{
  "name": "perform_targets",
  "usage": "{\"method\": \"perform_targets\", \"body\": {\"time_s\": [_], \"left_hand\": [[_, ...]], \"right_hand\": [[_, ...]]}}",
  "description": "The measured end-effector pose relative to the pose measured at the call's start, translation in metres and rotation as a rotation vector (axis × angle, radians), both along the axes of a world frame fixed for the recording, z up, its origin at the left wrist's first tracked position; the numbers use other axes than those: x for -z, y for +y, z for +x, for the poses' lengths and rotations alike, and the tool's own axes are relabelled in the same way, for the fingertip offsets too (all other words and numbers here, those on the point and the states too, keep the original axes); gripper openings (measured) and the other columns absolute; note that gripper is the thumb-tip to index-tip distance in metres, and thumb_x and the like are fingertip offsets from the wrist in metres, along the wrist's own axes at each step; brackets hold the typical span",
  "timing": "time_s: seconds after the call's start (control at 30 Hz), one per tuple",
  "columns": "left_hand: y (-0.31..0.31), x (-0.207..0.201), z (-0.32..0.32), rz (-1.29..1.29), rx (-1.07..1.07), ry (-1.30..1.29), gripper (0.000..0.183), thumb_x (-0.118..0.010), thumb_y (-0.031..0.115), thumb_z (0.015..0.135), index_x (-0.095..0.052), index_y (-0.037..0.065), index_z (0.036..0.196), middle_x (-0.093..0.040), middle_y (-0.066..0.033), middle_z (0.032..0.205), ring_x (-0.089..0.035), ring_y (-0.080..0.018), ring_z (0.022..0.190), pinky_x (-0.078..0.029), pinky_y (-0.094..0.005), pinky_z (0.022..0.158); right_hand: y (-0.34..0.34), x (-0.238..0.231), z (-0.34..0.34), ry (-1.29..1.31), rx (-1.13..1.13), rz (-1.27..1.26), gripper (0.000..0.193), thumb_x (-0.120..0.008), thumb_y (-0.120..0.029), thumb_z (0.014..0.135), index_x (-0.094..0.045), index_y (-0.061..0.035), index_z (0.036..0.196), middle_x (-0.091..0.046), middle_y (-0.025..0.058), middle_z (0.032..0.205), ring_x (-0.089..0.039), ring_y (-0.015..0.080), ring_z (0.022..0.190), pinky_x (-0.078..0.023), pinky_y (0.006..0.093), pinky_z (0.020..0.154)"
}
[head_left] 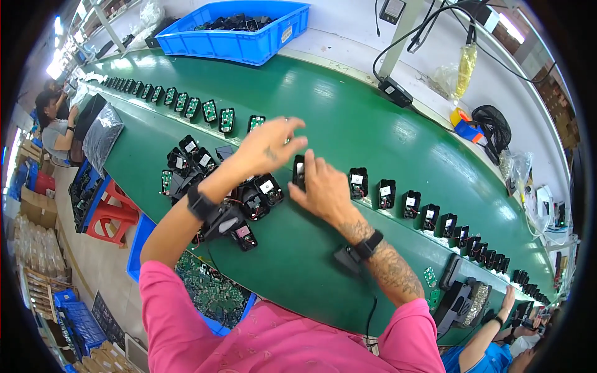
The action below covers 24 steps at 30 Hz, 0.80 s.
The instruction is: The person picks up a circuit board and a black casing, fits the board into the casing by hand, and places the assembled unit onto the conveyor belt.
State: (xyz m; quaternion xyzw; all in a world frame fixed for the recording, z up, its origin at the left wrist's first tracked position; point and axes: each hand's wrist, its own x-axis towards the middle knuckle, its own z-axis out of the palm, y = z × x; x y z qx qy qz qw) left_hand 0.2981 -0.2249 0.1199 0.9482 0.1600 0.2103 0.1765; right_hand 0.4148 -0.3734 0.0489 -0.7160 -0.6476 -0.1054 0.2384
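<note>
My right hand [326, 189] has its thumb and fingers around a small black plastic housing [299, 169] with a white label inside, at the middle of the green bench. Just left and above it, my left hand [273, 146] hovers with fingers apart and nothing visible in them. Beyond its wrist stands a black housing with a green circuit board [256, 122], partly covered by the hand. Under my left forearm lies a loose pile of black housings [254, 205], some with white labels and wires. The forearm hides part of this pile.
Housings with green boards [209, 112] line up to the left, label-bearing housings [387, 194] to the right. A blue bin [264, 48] of dark parts stands at the back. Circuit boards [211, 292] fill a crate below the near edge. Another person's arm [482, 342] is at lower right.
</note>
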Motion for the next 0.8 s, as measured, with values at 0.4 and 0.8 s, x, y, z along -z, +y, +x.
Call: {"method": "perform_targets", "body": {"time_s": [0.4,0.8], "left_hand": [[-0.095,0.012,-0.029,-0.133,0.239,0.218,0.053,-0.056,0.031,0.097,-0.048,-0.002,0.137,-0.052,-0.0266,0.132,-0.050,-0.0436,0.123,-0.043,-0.0488,0.104],[-0.111,0.052,0.104,0.240,0.141,0.487,0.083,-0.080,0.047,0.075,-0.045,0.009,0.140,-0.056,-0.0245,0.123,-0.055,-0.0420,0.118,-0.053,-0.0503,0.090]], "right_hand": [[-0.073,0.011,-0.057,0.070,-0.065,0.073,0.052,-0.069,-0.043,0.082,-0.064,-0.0025,0.114,-0.061,0.0149,0.105,-0.055,0.0319,0.103,-0.043,0.0469,0.084],[-0.176,0.000,0.044,0.309,0.461,0.052,0.048,-0.070,-0.023,0.087,-0.056,0.0029,0.124,-0.062,0.0198,0.109,-0.065,0.0392,0.089,-0.053,0.0459,0.072]]}}
